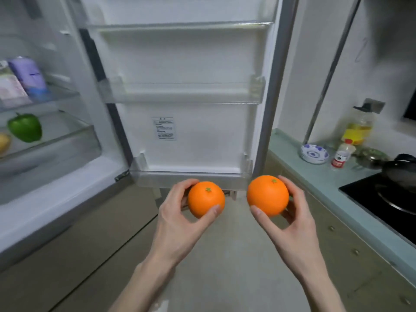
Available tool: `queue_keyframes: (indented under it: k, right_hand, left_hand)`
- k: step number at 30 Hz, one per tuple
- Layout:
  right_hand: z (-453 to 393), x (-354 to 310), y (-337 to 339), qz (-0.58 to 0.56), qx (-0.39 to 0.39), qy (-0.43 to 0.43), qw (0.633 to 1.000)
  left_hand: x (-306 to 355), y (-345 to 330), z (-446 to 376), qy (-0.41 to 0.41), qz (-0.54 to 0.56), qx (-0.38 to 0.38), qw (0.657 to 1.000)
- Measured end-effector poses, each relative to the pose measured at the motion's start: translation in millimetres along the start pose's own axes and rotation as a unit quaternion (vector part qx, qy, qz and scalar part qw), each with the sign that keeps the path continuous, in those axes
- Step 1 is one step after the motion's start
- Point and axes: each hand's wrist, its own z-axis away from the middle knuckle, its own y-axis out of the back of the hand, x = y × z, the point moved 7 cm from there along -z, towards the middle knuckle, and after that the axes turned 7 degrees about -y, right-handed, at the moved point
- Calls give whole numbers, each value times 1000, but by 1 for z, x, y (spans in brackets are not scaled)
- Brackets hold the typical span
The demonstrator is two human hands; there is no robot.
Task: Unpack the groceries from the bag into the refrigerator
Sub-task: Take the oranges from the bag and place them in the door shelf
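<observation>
1. Our left hand [177, 212] grips one orange [206, 199]; our right hand [290, 212] grips the other orange [267, 195], both before the open refrigerator door [191, 131].
2. We judge each orange firm, light, round and apt to roll; hold it around the middle.

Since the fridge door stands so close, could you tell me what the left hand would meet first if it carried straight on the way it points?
Probably the lowest door bin: the left hand, holding an orange, points at its front rail, though depth is unclear.
</observation>
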Motion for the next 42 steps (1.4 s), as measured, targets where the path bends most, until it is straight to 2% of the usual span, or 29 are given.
queue_keyframes:
  k: [6,11,19,28,36,42]
  right_hand:
    - [-34,-20,-92,12,-42,32,999]
    - [-64,-40,-133,24,-53,30,998]
    - [-115,-59,-187,33,-91,48,994]
    - [-167,-27,-238,82,-155,78,981]
    - [-184,2,-270,201,-195,108,954]
    - [-192,20,-293,280,-256,56,923]
  left_hand:
    - [-45,65,-33,6,0,35,999]
    - [-73,97,-60,17,-58,48,997]
    - [-106,114,-107,42,-94,86,991]
    - [-147,117,-148,66,-120,91,986]
    - [-183,99,-158,47,-208,27,977]
    - [-200,95,-161,83,-236,-36,968]
